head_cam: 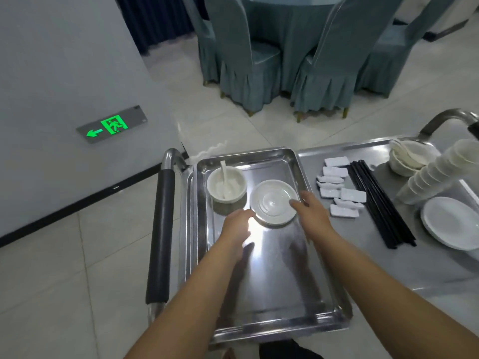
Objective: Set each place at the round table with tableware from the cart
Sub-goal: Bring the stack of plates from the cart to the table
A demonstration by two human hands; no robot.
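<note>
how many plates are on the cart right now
2 visible: one small plate in the steel tray between both hands, one plate at the cart's right end, possibly a stack.
</note>
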